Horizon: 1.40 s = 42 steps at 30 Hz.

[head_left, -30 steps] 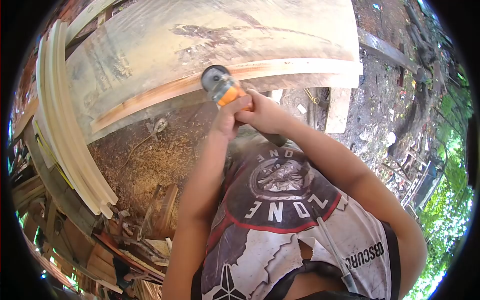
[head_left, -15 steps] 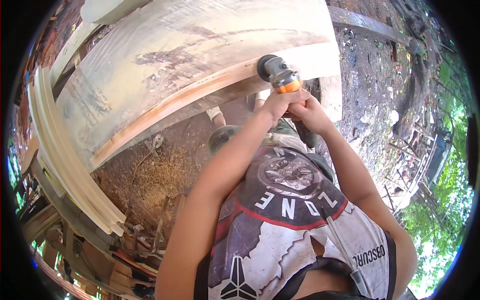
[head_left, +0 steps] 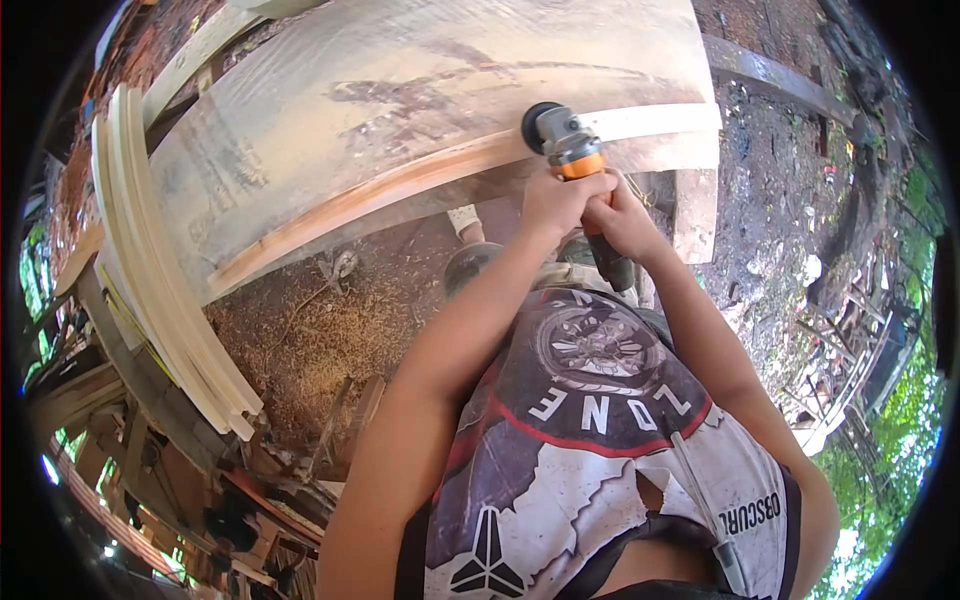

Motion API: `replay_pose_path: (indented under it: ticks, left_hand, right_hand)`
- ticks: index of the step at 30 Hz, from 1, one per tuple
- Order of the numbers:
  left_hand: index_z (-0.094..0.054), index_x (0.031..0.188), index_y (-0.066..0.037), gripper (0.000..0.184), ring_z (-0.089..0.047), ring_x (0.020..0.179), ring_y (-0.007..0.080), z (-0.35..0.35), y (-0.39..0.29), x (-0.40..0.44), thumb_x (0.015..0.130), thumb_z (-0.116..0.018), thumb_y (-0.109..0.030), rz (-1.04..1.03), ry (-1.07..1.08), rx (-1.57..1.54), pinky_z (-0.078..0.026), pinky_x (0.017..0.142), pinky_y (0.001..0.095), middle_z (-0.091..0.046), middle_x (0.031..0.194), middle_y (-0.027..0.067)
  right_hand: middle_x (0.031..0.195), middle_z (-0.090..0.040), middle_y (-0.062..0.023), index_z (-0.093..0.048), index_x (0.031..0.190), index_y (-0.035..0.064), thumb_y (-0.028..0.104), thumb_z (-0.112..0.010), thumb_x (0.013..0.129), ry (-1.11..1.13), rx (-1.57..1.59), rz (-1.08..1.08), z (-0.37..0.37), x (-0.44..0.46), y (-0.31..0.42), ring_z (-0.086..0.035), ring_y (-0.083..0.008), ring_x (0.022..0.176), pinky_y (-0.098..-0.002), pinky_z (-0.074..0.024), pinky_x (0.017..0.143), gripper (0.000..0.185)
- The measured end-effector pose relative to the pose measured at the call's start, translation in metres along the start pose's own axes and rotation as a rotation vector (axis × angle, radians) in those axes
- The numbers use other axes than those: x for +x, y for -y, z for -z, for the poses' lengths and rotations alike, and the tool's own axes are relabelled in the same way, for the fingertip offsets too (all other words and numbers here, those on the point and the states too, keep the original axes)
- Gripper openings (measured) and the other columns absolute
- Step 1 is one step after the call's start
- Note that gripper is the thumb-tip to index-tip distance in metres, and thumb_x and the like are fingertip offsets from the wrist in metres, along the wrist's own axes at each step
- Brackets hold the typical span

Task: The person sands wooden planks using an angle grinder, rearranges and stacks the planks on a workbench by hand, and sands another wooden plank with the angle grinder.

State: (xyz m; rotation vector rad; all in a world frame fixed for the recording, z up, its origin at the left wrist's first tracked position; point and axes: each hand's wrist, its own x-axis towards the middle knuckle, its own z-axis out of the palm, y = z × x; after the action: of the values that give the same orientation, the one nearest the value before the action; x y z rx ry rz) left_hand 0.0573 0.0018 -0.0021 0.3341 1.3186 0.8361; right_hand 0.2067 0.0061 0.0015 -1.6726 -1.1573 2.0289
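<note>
Both my hands are wrapped round an orange and grey angle grinder [head_left: 572,140], its black disc lying against a long wooden strip [head_left: 385,185]. My left hand [head_left: 558,205] is closed near the grinder's head. Just behind it, my right hand [head_left: 625,218] grips the body, whose dark rear end points back towards me. Left of the disc the strip is reddish brown; to the right it looks pale. The strip runs along the near edge of a broad, stained work table [head_left: 290,120]. Fingers partly overlap, hiding some of the grinder's body.
Several long pale wooden strips [head_left: 165,270] lie stacked at the left. Wood shavings [head_left: 335,345] cover the ground below the table. A wooden beam [head_left: 780,75] extends from the table's far right, and sticks and debris [head_left: 850,340] lie farther right.
The grinder has shifted a little left along the strip, with both hands still on it. The whole view has moved slightly, so the table appears farther right.
</note>
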Motion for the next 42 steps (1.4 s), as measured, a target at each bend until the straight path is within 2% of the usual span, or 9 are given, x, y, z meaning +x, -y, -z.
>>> replay_pose_path:
  ticks: [3,4,8,15,20,28,35,37,42]
  left_hand:
    - [-0.076,0.102,-0.002,0.033,-0.071,0.082,0.015,0.045,0.006,-0.014,0.075,-0.085,-0.02,-0.011,-0.109,-0.045,-0.056,0.071,0.0294,-0.074,0.098,0.0081]
    - [-0.075,0.104,-0.002,0.034,-0.071,0.081,0.0155,0.057,-0.005,-0.027,0.076,-0.085,-0.019,-0.039,-0.105,-0.121,-0.057,0.069,0.0289,-0.074,0.099,0.0084]
    - [-0.071,0.111,-0.003,0.037,-0.071,0.078,0.0166,0.119,0.001,-0.042,0.082,-0.083,-0.02,-0.046,-0.134,-0.264,-0.058,0.066,0.029,-0.072,0.095,0.0069]
    - [-0.072,0.108,-0.003,0.029,-0.069,0.082,0.0125,0.205,-0.003,-0.079,0.086,-0.081,-0.02,-0.064,-0.172,-0.288,-0.056,0.072,0.0273,-0.072,0.096,0.0033]
    - [-0.065,0.123,-0.001,0.041,-0.07,0.093,0.0156,0.237,0.005,-0.096,0.09,-0.079,-0.02,-0.09,-0.217,-0.436,-0.058,0.077,0.0305,-0.07,0.111,0.0077]
    - [-0.066,0.123,-0.005,0.042,-0.07,0.095,0.016,0.177,0.012,-0.074,0.087,-0.081,-0.02,-0.061,-0.026,-0.265,-0.058,0.081,0.0322,-0.071,0.112,0.0065]
    - [-0.071,0.117,-0.003,0.041,-0.071,0.093,0.0153,0.119,-0.003,-0.05,0.084,-0.085,-0.024,0.089,0.182,-0.161,-0.057,0.08,0.03,-0.072,0.108,0.0075]
    - [-0.075,0.103,-0.002,0.032,-0.068,0.071,0.0125,0.099,-0.003,-0.045,0.081,-0.087,-0.023,0.061,0.162,-0.245,-0.053,0.059,0.027,-0.073,0.093,0.0058]
    - [-0.075,0.1,-0.003,0.033,-0.065,0.068,0.0108,0.062,0.002,-0.026,0.081,-0.087,-0.027,0.061,0.175,-0.106,-0.051,0.057,0.0272,-0.071,0.088,0.005]
  right_hand:
    - [0.099,-0.067,-0.0148,-0.05,0.125,-0.0042,0.025,-0.068,0.09,0.022,-0.343,0.14,-0.045,0.008,0.02,-0.067,-0.0192,0.086,-0.034,-0.0546,0.076,0.048]
    - [0.105,-0.069,-0.0221,-0.049,0.127,-0.005,0.027,-0.068,0.088,0.057,-0.305,0.118,-0.062,0.009,0.03,-0.07,-0.0301,0.097,-0.0407,-0.0547,0.084,0.054]
    - [0.105,-0.068,-0.0277,-0.05,0.121,-0.0053,0.029,-0.067,0.088,0.152,-0.427,0.161,-0.123,0.018,0.044,-0.07,-0.0409,0.101,-0.0462,-0.0535,0.087,0.05]
    - [0.102,-0.068,-0.0319,-0.052,0.114,-0.0055,0.036,-0.068,0.086,0.147,-0.66,0.217,-0.216,0.023,0.053,-0.067,-0.048,0.1,-0.0517,-0.0533,0.087,0.052]
    - [0.101,-0.07,-0.0299,-0.053,0.115,-0.0057,0.036,-0.069,0.084,0.204,-0.71,0.265,-0.256,0.021,0.06,-0.068,-0.0475,0.099,-0.0521,-0.0543,0.088,0.054]
    - [0.101,-0.071,-0.0275,-0.056,0.119,-0.0017,0.034,-0.071,0.083,-0.043,-0.683,0.133,-0.195,-0.005,0.04,-0.069,-0.0462,0.099,-0.0487,-0.0556,0.089,0.053]
    - [0.101,-0.071,-0.02,-0.057,0.122,-0.0016,0.019,-0.07,0.084,-0.204,-0.395,0.141,-0.14,-0.01,0.026,-0.073,-0.033,0.094,-0.0422,-0.057,0.084,0.045]
    - [0.102,-0.072,-0.0195,-0.057,0.124,-0.0005,0.02,-0.071,0.084,-0.237,-0.409,0.151,-0.124,-0.009,0.024,-0.073,-0.0311,0.095,-0.0396,-0.0569,0.084,0.047]
    - [0.101,-0.073,-0.0159,-0.056,0.127,0.0002,0.015,-0.07,0.085,-0.201,-0.21,0.126,-0.086,-0.012,0.022,-0.074,-0.0221,0.092,-0.0368,-0.058,0.079,0.047]
